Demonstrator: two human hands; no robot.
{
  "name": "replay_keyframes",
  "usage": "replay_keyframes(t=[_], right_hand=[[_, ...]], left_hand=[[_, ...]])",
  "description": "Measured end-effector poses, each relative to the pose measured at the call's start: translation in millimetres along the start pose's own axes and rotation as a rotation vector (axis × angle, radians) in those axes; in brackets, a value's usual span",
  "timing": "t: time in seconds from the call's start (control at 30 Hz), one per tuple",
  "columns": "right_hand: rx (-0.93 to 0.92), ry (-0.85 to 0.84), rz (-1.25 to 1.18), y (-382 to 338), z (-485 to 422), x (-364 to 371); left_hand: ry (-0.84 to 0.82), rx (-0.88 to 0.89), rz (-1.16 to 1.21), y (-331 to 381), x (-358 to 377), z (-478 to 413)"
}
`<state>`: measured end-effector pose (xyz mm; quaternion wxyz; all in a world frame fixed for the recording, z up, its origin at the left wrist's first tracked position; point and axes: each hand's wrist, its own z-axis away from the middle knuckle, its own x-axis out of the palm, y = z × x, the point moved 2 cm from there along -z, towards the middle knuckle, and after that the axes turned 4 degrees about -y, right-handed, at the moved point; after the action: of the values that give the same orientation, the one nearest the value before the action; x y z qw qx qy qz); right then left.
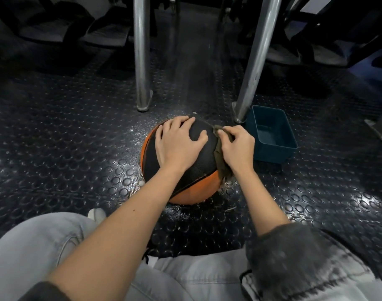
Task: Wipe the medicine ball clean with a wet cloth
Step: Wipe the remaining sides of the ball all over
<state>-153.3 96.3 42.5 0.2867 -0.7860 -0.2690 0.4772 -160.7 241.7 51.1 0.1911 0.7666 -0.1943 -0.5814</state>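
Note:
A black and orange medicine ball [198, 170] sits on the studded black rubber floor in front of my knees. My left hand [179, 144] lies spread over the ball's top, fingers splayed and pressing on it. My right hand [237, 146] grips a dark olive cloth [221, 164] against the ball's right side; the cloth hangs down past my wrist, and part of it is hidden under my palm.
A dark blue plastic tub [272, 137] stands just right of the ball. Two metal legs [142, 61] [253, 61] rise behind the ball. The floor [77, 137] around the ball is wet and speckled. My grey-trousered knees fill the bottom of the view.

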Motion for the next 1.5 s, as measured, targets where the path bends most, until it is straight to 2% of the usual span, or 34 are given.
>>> replay_keyframes(t=[0.17,0.3,0.43,0.53,0.57,0.63,0.7,0.73,1.0,1.13,1.23,1.4,1.5], right_hand=[[-0.116,0.161,0.007,-18,66,7],[-0.195,0.14,-0.02,-24,122,24],[-0.117,0.228,-0.164,-26,106,8],[0.032,0.307,-0.275,-27,60,-12],[0.091,0.277,-0.311,-26,43,-15],[0.173,0.091,-0.317,-25,15,-12],[0.186,-0.078,-0.249,-19,7,0],[0.187,-0.104,-0.22,-16,10,5],[0.011,0.171,-0.054,-16,108,22],[0.021,0.247,-0.083,-12,91,20],[0.073,0.206,-0.11,-14,56,12],[0.409,-0.069,-0.263,18,-24,11],[0.433,-0.032,-0.24,20,-16,14]], left_hand=[[0.007,-0.057,0.036,-1,-2,-1],[-0.047,-0.063,0.04,1,-3,-6],[-0.021,-0.019,0.022,-1,-1,1],[-0.006,-0.02,0.026,-4,-1,3],[-0.007,-0.015,0.028,-4,-1,3],[0.004,-0.012,0.032,-4,-1,3],[0.014,-0.02,0.03,-2,0,3],[0.022,-0.025,0.025,-1,0,4],[-0.008,-0.035,0.032,2,1,-9],[-0.031,0.019,0.019,1,1,-9],[-0.024,0.005,0.025,-1,-2,-12],[0.0,0.039,0.042,0,-1,-2],[0.028,0.025,0.02,3,0,0]])
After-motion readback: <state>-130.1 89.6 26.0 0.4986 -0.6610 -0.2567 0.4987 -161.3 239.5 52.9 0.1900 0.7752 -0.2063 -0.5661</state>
